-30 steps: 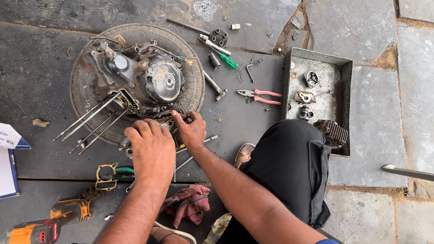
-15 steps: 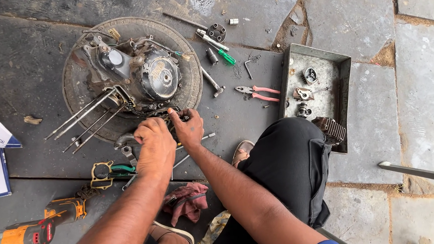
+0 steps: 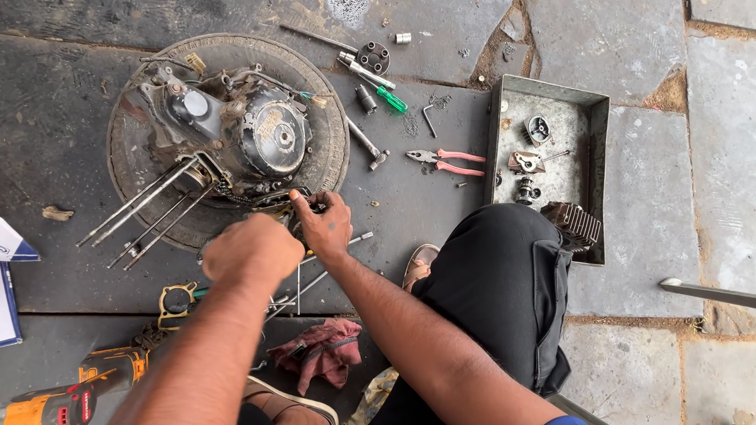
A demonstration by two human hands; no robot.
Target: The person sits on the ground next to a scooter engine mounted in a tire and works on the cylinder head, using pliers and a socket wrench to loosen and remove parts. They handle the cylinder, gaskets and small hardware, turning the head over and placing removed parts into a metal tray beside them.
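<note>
Now the left hand (image 3: pixel 252 250) has drawn back into a loose fist (whether it holds anything I cannot tell), while the right hand (image 3: pixel 326 223) still pinches a small part at the near edge of the engine (image 3: pixel 239 133) on the tyre (image 3: pixel 138 163), left of the metal tray (image 3: pixel 594 109).

Engine (image 3: pixel 247 137): dull grey metal with dark greasy patches, on a worn black tyre (image 3: pixel 138 176). Beside the engine, pliers (image 3: pixel 445 162): pink grips. Above the pliers, screwdriver (image 3: pixel 390 99): green handle. Right of the pliers, tray (image 3: pixel 590 110): grey steel. Below the engine, rag (image 3: pixel 324 349): faded red. Left of the rag, drill (image 3: pixel 59 405): orange and black. Trousers (image 3: pixel 492 292): black.
</note>
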